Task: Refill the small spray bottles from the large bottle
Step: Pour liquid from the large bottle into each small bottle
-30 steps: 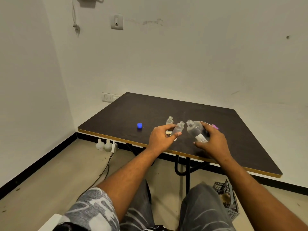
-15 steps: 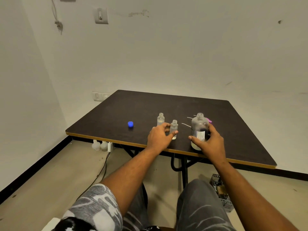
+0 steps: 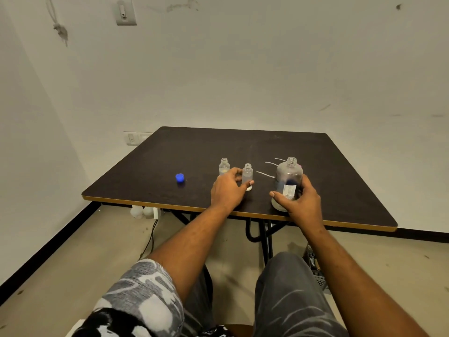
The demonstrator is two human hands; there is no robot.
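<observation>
Bottle stands upright, uncapped, translucent, white-labelled.

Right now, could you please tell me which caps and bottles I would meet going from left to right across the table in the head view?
Blue cap → far small bottle → near small bottle → large bottle.

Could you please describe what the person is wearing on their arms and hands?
Both forearms are bare, and the left hand and right hand show no gloves, watch or rings. A short sleeve patterned in grey, white and black covers the left upper arm; no sleeve shows on the right arm.
</observation>
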